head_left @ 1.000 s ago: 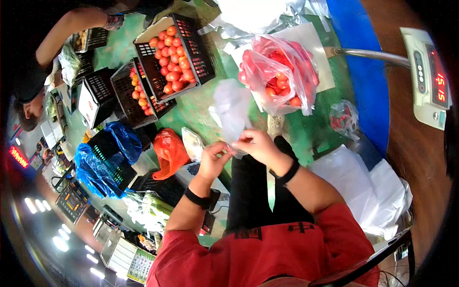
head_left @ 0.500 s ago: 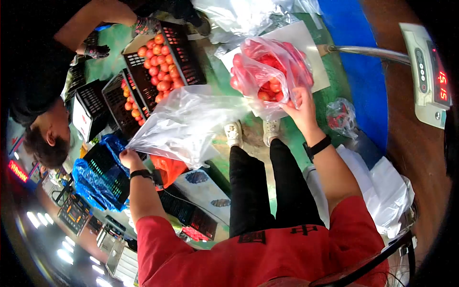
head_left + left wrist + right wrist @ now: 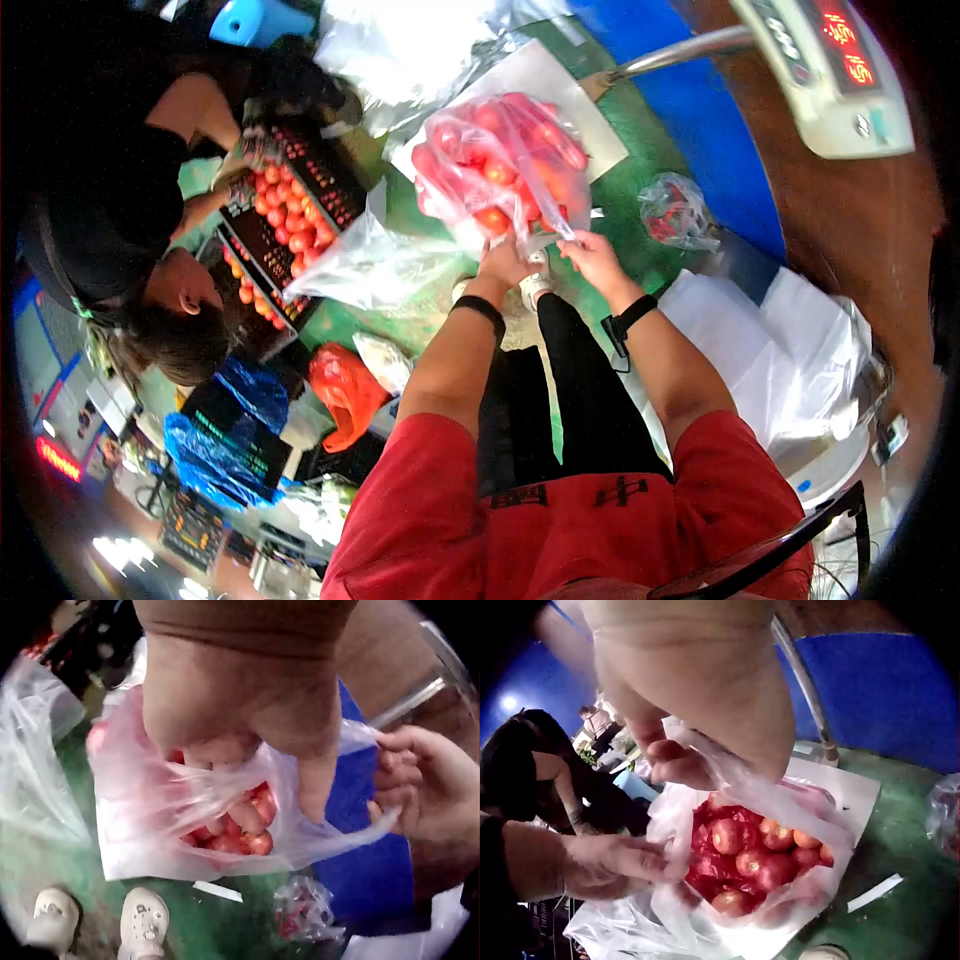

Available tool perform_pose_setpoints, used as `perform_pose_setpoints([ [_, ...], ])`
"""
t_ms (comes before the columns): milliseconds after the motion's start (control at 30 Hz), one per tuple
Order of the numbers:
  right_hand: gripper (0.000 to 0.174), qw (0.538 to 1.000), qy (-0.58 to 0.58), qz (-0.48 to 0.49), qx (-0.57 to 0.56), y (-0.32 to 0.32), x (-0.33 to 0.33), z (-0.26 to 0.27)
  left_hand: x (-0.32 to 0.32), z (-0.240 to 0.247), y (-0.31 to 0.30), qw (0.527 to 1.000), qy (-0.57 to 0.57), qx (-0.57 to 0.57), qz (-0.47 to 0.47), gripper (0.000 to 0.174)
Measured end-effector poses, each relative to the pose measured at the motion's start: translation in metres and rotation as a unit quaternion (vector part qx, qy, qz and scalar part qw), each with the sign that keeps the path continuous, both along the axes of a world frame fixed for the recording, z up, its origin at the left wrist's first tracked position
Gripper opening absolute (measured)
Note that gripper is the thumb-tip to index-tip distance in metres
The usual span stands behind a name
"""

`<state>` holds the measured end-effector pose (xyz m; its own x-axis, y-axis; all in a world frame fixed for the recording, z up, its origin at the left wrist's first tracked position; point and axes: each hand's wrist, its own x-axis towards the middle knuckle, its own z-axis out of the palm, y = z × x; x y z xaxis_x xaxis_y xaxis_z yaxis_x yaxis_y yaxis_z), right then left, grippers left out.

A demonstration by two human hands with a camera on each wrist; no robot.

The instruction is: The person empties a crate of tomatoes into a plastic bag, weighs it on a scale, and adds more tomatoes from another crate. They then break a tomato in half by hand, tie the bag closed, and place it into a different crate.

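Note:
A clear plastic bag of tomatoes [image 3: 545, 150] sits on a pale square platform [image 3: 595, 150] in front of the person's legs. Its mouth gapes in the right wrist view, with red tomatoes [image 3: 769, 866] showing inside. The right hand [image 3: 597, 265] pinches the bag's rim, and a strip of plastic stretches from its fingers. At the near left side of the mouth, the left hand [image 3: 507, 265] grips the rim, its fingers partly behind plastic in the left wrist view. An empty clear bag [image 3: 375, 262] hangs spread out left of the left hand.
A digital scale display [image 3: 835, 70] on a metal pole stands at right. Black crates of tomatoes [image 3: 290, 215] lie at left, where another person [image 3: 110, 200] bends over them. A small knotted bag [image 3: 675, 212] rests on the green floor. White plastic sheets [image 3: 760, 350] lie at right.
The empty bag was opened out and let go by the left hand. The left hand then moved right to the tomato bag, where the right hand had arrived. The other person came closer to the crates.

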<state>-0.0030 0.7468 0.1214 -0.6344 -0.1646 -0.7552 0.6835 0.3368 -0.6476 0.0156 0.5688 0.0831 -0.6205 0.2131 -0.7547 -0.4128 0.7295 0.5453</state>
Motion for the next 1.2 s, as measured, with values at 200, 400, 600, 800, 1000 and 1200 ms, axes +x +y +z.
perform_pose_setpoints([
  [200, 0.027, 0.992, 0.073, -0.069, 0.079, -0.003, 0.034, 0.058, 0.073, 0.085, -0.079, 0.905, -0.023, 0.215, 0.366, 0.012],
  [400, 0.026, 0.985, 0.133, -0.079, 0.073, 0.005, 0.110, 0.222, 0.098, 0.206, -0.136, 0.917, 0.062, 0.223, 0.325, 0.013],
  [600, 0.017, 0.947, 0.083, -0.309, 0.016, 0.023, 0.280, 0.307, 0.148, 0.329, -0.127, 0.948, 0.020, 0.229, 0.221, 0.016],
  [800, 0.009, 0.906, 0.028, -0.421, -0.042, 0.059, 0.403, 0.385, 0.222, 0.341, -0.070, 0.961, -0.030, 0.259, 0.095, 0.024],
  [1000, 0.015, 0.857, 0.017, -0.509, -0.080, 0.112, 0.577, 0.401, 0.335, 0.367, 0.027, 0.951, -0.057, 0.294, -0.077, 0.021],
  [1200, 0.009, 0.771, 0.170, -0.606, -0.097, 0.167, 0.727, 0.469, 0.423, 0.456, 0.125, 0.892, -0.145, 0.408, -0.131, 0.020],
])
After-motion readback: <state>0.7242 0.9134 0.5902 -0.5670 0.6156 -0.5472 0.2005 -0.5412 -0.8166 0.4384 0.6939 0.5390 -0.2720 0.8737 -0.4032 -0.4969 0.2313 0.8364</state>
